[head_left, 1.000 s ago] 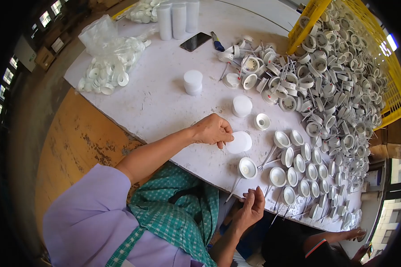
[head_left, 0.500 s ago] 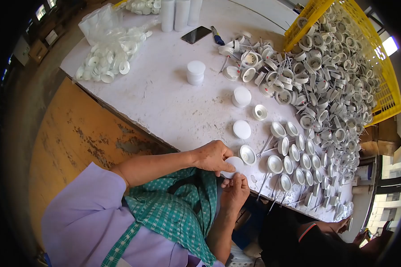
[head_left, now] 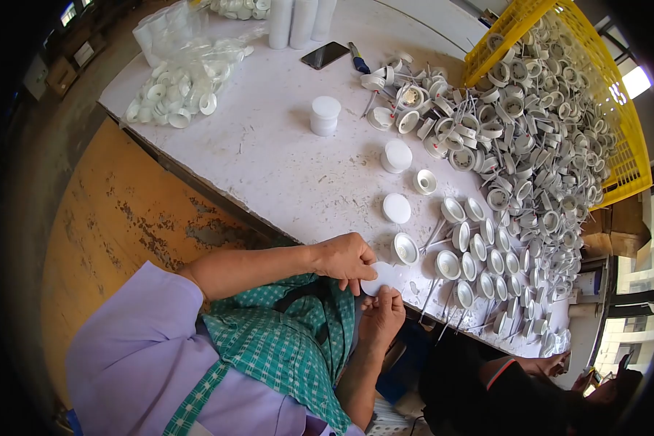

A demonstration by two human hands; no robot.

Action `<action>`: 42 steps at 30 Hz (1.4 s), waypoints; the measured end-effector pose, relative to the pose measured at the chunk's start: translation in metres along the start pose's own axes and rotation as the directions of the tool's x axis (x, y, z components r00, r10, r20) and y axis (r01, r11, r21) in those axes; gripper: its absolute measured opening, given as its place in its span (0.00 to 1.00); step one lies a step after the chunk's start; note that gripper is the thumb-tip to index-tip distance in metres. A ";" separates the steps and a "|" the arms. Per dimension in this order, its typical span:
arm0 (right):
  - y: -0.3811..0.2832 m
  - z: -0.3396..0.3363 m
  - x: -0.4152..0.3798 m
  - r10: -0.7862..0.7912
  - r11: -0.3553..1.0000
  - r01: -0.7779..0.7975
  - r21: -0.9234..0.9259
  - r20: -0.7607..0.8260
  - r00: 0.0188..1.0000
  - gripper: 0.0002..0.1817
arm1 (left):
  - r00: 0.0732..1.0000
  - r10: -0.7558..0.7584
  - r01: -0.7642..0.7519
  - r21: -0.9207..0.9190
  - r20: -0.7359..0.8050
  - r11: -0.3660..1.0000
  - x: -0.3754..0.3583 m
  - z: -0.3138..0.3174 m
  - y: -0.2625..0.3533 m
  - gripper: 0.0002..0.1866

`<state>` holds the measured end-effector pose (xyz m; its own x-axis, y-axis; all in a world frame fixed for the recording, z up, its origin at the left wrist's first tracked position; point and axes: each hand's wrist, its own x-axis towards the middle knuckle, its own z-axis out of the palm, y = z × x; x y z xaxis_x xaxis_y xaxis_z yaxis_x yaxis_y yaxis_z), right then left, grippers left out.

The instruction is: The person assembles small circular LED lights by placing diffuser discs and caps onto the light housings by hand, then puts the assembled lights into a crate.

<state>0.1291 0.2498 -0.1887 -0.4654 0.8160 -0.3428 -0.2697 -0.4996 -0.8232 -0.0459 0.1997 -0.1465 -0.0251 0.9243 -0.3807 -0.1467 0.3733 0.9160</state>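
Between my two hands, at the table's front edge, is a round white disc (head_left: 379, 278). My left hand (head_left: 345, 261) pinches its upper left side. My right hand (head_left: 385, 314) grips its lower edge with thumb and fingers. Just beyond lies a white cup-shaped housing (head_left: 405, 249), open side up. Farther back stand a white disc (head_left: 396, 208), a short stack of white discs (head_left: 397, 157), a small white ring-shaped part (head_left: 425, 182) and another stack (head_left: 325, 115). Rows of white housings (head_left: 447, 265) with wires fill the right front of the table.
A tipped yellow crate (head_left: 628, 156) spills a large heap of wired white parts (head_left: 523, 109). At the back are a phone (head_left: 325, 55), a blue knife (head_left: 358, 59), white rolls (head_left: 303, 22) and a bag of white parts (head_left: 182, 91). A co-worker's dark sleeve (head_left: 519, 392) is at lower right.
The disc between my hands has tilted slightly and both hands have shifted a little. The co-worker at lower right has moved slightly. The view has shifted a little.
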 end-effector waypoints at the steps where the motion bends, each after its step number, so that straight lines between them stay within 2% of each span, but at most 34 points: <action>1: 0.001 0.001 -0.001 -0.001 1.000 0.001 0.000 0.000 1.000 0.07 | 1.000 0.001 -0.001 0.000 0.000 1.000 -0.001 0.002 0.000 0.14; 3: 0.001 0.002 -0.004 -0.059 0.992 0.057 -0.114 -0.013 0.998 0.07 | 0.999 0.029 -0.024 0.126 -0.035 0.992 -0.003 0.006 0.002 0.15; 6: 0.002 -0.005 -0.007 -0.102 0.987 0.099 -0.129 -0.010 0.995 0.08 | 1.000 0.004 -0.001 0.154 -0.017 0.988 -0.002 0.007 0.000 0.16; 10: -0.006 -0.033 0.000 -0.152 0.988 0.152 -0.008 -0.121 0.981 0.07 | 0.998 -0.024 0.026 0.045 -0.056 0.999 0.010 0.005 -0.009 0.16; 11: -0.008 -0.044 0.005 -0.161 0.986 0.164 0.006 -0.141 0.977 0.07 | 0.963 0.169 -0.110 0.265 -0.212 0.958 0.020 0.006 -0.018 0.19; 12: -0.010 -0.052 0.010 -0.169 0.984 0.175 0.019 -0.160 0.973 0.08 | 0.871 0.379 -0.196 0.487 -0.313 0.851 0.029 0.007 -0.024 0.21; 13: -0.015 -0.055 0.013 -0.170 0.984 0.175 0.020 -0.160 0.972 0.08 | 0.883 0.322 -0.129 0.483 -0.342 0.866 0.034 0.009 -0.022 0.29; 14: -0.020 -0.057 0.017 -0.173 0.984 0.179 0.015 -0.186 0.967 0.09 | 0.883 0.323 -0.130 0.484 -0.340 0.865 0.042 0.011 -0.021 0.29; 16: -0.026 -0.057 0.021 -0.177 0.983 0.184 0.015 -0.218 0.960 0.10 | 0.871 0.344 -0.031 0.661 -0.350 0.750 0.058 0.015 -0.019 0.35; 19: -0.030 -0.054 0.032 -0.180 0.983 0.183 -0.013 -0.253 0.951 0.13 | 0.852 0.371 -0.020 0.686 -0.369 0.728 0.074 0.021 -0.016 0.38; 22: -0.028 -0.054 0.044 -0.163 0.987 0.160 -0.032 -0.247 0.955 0.14 | 0.827 0.414 -0.039 0.695 -0.381 0.718 0.086 0.025 -0.017 0.36; 26: -0.029 -0.053 0.055 -0.153 0.988 0.147 -0.042 -0.247 0.957 0.15 | 0.838 0.412 -0.046 0.707 -0.357 0.706 0.098 0.026 -0.022 0.35; 31: -0.028 -0.057 0.063 -0.145 0.989 0.134 -0.060 -0.242 0.959 0.18 | 0.767 0.519 -0.154 0.676 -0.378 0.721 0.102 0.027 -0.025 0.30; 35: -0.030 -0.058 0.064 -0.115 0.993 0.120 0.010 -0.204 0.972 0.19 | 0.754 0.548 -0.230 0.637 -0.361 0.736 0.095 0.025 -0.024 0.29; 37: -0.033 -0.052 0.061 -0.110 0.993 0.117 0.026 -0.189 0.976 0.18 | 0.741 0.592 -0.347 0.573 -0.317 0.742 0.090 0.024 -0.026 0.33; 40: -0.038 -0.038 0.053 -0.096 0.995 0.096 -0.008 -0.188 0.977 0.18 | 0.765 0.583 -0.393 0.519 -0.272 0.759 0.077 0.023 -0.024 0.37; 42: -0.037 -0.033 0.048 -0.121 0.989 0.106 -0.107 -0.145 0.982 0.18 | 0.769 0.589 -0.411 0.516 -0.246 0.752 0.068 0.023 -0.021 0.38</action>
<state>0.1442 0.3174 -0.1894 -0.3023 0.9038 -0.3029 -0.2258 -0.3766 -0.8984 -0.0216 0.2568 -0.1890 -0.3493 0.9118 0.2159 0.4104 -0.0583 0.9100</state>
